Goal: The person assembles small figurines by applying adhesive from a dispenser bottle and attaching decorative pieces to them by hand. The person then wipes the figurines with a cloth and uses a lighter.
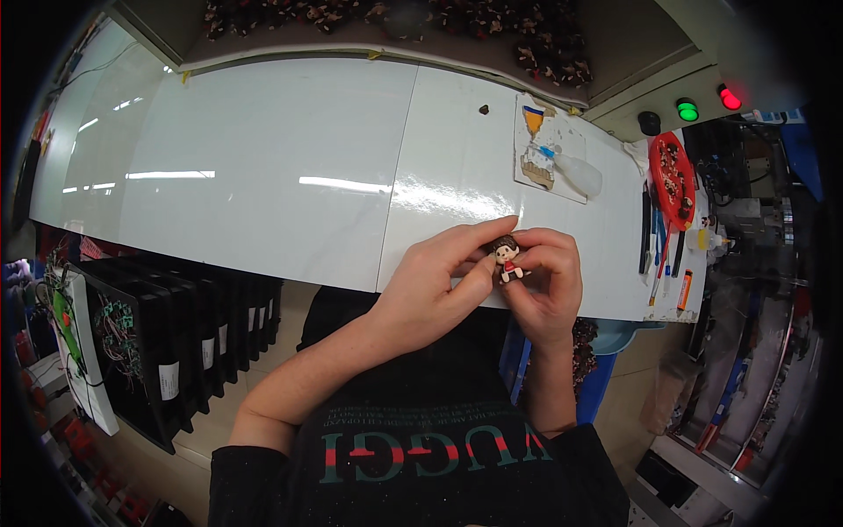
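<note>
Between my two hands, over the front edge of the white table, is a small toy figurine [507, 257] with brown hair, a pale face and a red top. My left hand [441, 277] pinches it from the left, thumb near the head. From the right, my right hand [549, 277] curls its fingers and thumb around the figurine's side. The figurine is upright and faces me. Its back is hidden from view.
A bin [404, 35] of similar small parts stands behind the table. Back right are a stained board [566, 140], a clear squeeze bottle [580, 176] and a small brown piece [484, 110]. Farther right lie a red tray [665, 167], pens and an orange tube [685, 290]. Black crates [167, 351] stand lower left.
</note>
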### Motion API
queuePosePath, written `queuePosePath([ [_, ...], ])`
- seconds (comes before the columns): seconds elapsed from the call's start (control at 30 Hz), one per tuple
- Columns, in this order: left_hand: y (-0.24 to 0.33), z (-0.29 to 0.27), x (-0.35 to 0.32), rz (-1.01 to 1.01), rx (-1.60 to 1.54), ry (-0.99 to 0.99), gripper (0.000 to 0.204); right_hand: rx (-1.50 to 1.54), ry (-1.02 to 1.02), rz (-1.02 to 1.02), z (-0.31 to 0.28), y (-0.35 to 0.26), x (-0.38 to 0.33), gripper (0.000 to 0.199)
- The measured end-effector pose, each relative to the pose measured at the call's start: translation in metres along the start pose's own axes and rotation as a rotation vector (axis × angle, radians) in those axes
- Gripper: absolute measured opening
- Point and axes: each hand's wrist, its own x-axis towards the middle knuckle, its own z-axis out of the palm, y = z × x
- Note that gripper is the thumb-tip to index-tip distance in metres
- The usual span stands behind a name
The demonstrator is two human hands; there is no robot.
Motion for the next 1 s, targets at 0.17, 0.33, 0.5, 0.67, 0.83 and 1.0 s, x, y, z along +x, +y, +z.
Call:
queuePosePath([
  [0.17, 0.002, -0.003, 0.0, -0.035, -0.076, -0.009, 0.04, 0.026, 0.01, 0.033, -0.001, -0.002, 0.001, 0.035],
  [0.33, 0.003, -0.002, 0.002, -0.034, -0.089, -0.02, 0.038, 0.01, 0.018, 0.036, -0.007, -0.001, -0.001, 0.037],
  [0.5, 0.006, 0.012, 0.005, 0.056, 0.051, -0.021, 0.049, 0.08, 0.016, 0.074, -0.014, 0.007, -0.007, 0.035],
  [0.67, 0.002, 0.012, 0.008, -0.001, 0.06, -0.013, 0.051, 0.053, -0.077, 0.069, -0.029, 0.0, 0.008, 0.037],
  [0.83, 0.011, 0.011, 0.004, 0.049, 0.033, 0.015, 0.047, 0.064, 0.023, 0.299, -0.09, 0.02, 0.043, 0.033],
  [1.0, 0.02, 0.01, -0.003, 0.02, 0.037, 0.014, 0.047, -0.327, -0.05, 0.293, -0.103, 0.035, 0.083, 0.031],
])
